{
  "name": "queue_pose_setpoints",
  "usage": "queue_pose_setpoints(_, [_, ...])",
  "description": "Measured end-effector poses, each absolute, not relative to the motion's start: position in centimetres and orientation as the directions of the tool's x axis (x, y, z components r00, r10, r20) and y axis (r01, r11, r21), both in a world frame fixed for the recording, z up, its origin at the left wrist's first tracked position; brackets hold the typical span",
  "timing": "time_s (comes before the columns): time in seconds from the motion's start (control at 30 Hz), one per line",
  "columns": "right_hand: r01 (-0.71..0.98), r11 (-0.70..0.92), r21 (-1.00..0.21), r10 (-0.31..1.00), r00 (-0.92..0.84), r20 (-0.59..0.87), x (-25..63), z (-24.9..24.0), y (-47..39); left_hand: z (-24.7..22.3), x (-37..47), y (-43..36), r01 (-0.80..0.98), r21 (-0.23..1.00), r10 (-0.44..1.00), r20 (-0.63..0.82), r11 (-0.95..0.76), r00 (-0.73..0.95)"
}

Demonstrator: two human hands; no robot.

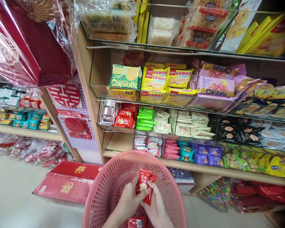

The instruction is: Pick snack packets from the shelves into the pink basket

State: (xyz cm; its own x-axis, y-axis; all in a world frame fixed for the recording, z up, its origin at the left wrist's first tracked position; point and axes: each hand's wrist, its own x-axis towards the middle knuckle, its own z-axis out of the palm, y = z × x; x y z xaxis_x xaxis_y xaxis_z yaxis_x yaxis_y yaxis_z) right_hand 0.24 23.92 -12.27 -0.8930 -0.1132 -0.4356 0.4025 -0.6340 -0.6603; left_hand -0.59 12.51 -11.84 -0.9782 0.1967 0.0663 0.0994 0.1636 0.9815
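Observation:
Two red snack packets (143, 181) with white lettering are held over a pink plastic basket (97, 193) with perforated sides. My left hand (130, 194) is closed on the front packet, its thumb across the lower part. My right hand (156, 202) is closed on the packet behind, fingers along its right edge. The packets overlap, so the rear one is partly hidden. Below my hands, more red packets (136, 222) lie in the bottom of the basket, one showing a barcode. Similar red packets (125, 115) fill a shelf compartment ahead.
Glass-fronted shelves of wrapped snacks rise ahead, with yellow packs (155, 77) and purple packs (216, 84) among them. A red box (66, 186) with gold characters lies on the floor left of the basket. Plastic-wrapped dark red packaging (54, 60) hangs at upper left.

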Motion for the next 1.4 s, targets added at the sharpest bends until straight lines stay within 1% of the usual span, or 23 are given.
queue_pose_setpoints(0.1, [0.423,-0.693,-0.583,-0.123,-0.867,-0.483,0.5,-12.2,23.5,-11.8,0.1,12.6,0.086,0.964,0.181,0.04,0.252,-0.983])
queue_pose_setpoints(0.27, [0.398,-0.7,-0.593,-0.076,-0.867,-0.493,0.9,-12.2,23.0,-11.5,0.6,12.9,0.051,0.942,0.165,-0.004,0.333,-0.986])
queue_pose_setpoints(0.47, [0.394,-0.686,-0.612,-0.057,-0.868,-0.494,1.2,-12.3,22.6,-11.5,0.4,13.5,0.044,0.969,0.208,-0.007,0.241,-0.978])
queue_pose_setpoints(0.63, [0.37,-0.624,-0.688,-0.062,-0.901,-0.429,1.3,-13.4,23.0,-12.7,-0.3,13.1,0.039,0.994,0.242,0.014,0.097,-0.97])
queue_pose_setpoints(0.7, [0.32,-0.517,-0.794,-0.041,-0.936,-0.35,1.0,-14.0,23.9,-13.6,-1.0,12.2,0.055,0.998,0.25,0.044,0.036,-0.967])
queue_pose_setpoints(0.73, [0.284,-0.41,-0.867,-0.015,-0.952,-0.305,0.8,-14.4,24.5,-14.0,-1.3,11.6,0.068,0.997,0.23,0.061,0.024,-0.971])
queue_pose_setpoints(0.77, [0.243,-0.258,-0.935,0.001,-0.968,-0.251,0.7,-14.8,25.2,-14.5,-1.7,10.9,0.08,0.996,0.19,0.073,0.027,-0.979])
queue_pose_setpoints(0.8, [0.192,-0.061,-0.979,-0.016,-0.981,-0.192,0.6,-15.2,25.8,-14.9,-2.0,10.3,0.086,0.995,0.138,0.079,0.043,-0.987])
queue_pose_setpoints(0.83, [0.13,0.167,-0.977,-0.077,-0.987,-0.145,0.5,-15.7,26.3,-15.4,-2.3,9.7,0.084,0.994,0.084,0.078,0.064,-0.993])
queue_pose_setpoints(0.87, [0.055,0.397,-0.916,-0.17,-0.977,-0.132,0.5,-16.3,26.6,-15.8,-2.5,9.2,0.072,0.994,0.032,0.07,0.085,-0.997])
queue_pose_setpoints(0.9, [-0.03,0.597,-0.802,-0.269,-0.949,-0.165,0.6,-16.9,26.6,-16.2,-2.6,8.8,0.056,0.993,-0.013,0.058,0.102,-0.998])
queue_pose_setpoints(0.93, [-0.118,0.744,-0.658,-0.347,-0.91,-0.229,0.8,-17.7,26.4,-16.5,-2.6,8.6,0.042,0.993,-0.049,0.047,0.113,-0.998])
queue_pose_setpoints(0.97, [-0.199,0.836,-0.512,-0.392,-0.868,-0.303,1.0,-18.7,25.9,-16.7,-2.6,8.4,0.032,0.992,-0.078,0.042,0.123,-0.996])
queue_pose_setpoints(1.0, [-0.262,0.885,-0.386,-0.406,-0.838,-0.364,1.3,-19.7,25.3,-16.8,-2.5,8.3,0.028,0.991,-0.1,0.041,0.131,-0.994])
queue_pose_setpoints(1.07, [-0.356,0.905,-0.234,-0.423,-0.814,-0.399,1.9,-21.8,23.9,-16.9,-2.2,8.2,0.028,0.989,-0.131,0.047,0.142,-0.99])
queue_pose_setpoints(1.1, [-0.384,0.903,-0.195,-0.43,-0.819,-0.38,2.1,-22.8,23.3,-16.8,-2.0,8.2,0.031,0.989,-0.137,0.051,0.147,-0.989])
queue_pose_setpoints(1.17, [-0.407,0.898,-0.167,-0.439,-0.833,-0.337,2.4,-24.0,22.5,-16.6,-1.9,8.1,0.029,0.987,-0.141,0.051,0.156,-0.989])
queue_pose_setpoints(1.23, [-0.386,0.9,-0.204,-0.434,-0.836,-0.335,2.2,-24.1,22.5,-16.1,-1.7,7.9,0.018,0.987,-0.144,0.041,0.159,-0.989])
queue_pose_setpoints(1.27, [-0.352,0.898,-0.264,-0.428,-0.837,-0.34,1.9,-23.6,22.8,-15.9,-1.7,7.8,0.012,0.988,-0.148,0.035,0.154,-0.988])
queue_pose_setpoints(1.3, [-0.29,0.883,-0.369,-0.419,-0.842,-0.341,1.6,-22.8,23.2,-15.5,-1.6,7.6,0.01,0.989,-0.154,0.032,0.145,-0.987])
queue_pose_setpoints(1.33, [-0.189,0.835,-0.516,-0.403,-0.85,-0.341,1.3,-21.7,23.6,-15.2,-1.6,7.4,0.013,0.992,-0.16,0.033,0.129,-0.987])
queue_pose_setpoints(1.37, [-0.052,0.728,-0.684,-0.381,-0.86,-0.34,0.9,-20.4,24.1,-14.7,-1.6,7.2,0.022,0.994,-0.161,0.039,0.105,-0.986])
queue_pose_setpoints(1.4, [0.105,0.539,-0.836,-0.363,-0.866,-0.343,0.5,-19.0,24.6,-14.3,-1.5,7.0,0.034,0.997,-0.156,0.045,0.073,-0.987])
